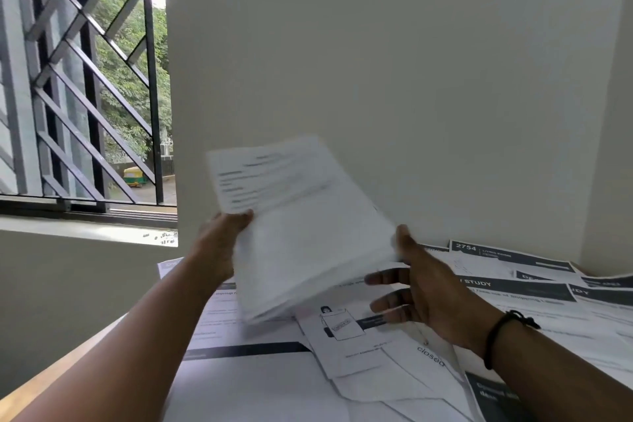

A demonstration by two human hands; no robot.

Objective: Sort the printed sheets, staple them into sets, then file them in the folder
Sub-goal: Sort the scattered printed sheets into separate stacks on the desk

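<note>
Gripping the stack of sheets [301,216] at its nine o'clock edge, the left hand [219,240] has its thumb over the top page and the rest of its fingers hidden under the paper. The stack is lifted clear above the bench [44,384], tilted with its far end toward twelve o'clock, and blurred, so its print cannot be read. At the stack's three o'clock side the right hand [428,295] is spread, fingers straight and pointing toward nine o'clock just below the stack's lower corner; whether the thumb touches the paper edge is hard to tell through the blur. A dark band [503,332] circles the right wrist. Loose printed sheets [342,336] cover the bench under both hands, overlapping, and more with dark headers [513,260] lie toward two o'clock against the wall. A barred window [85,79] stands at ten o'clock.
</note>
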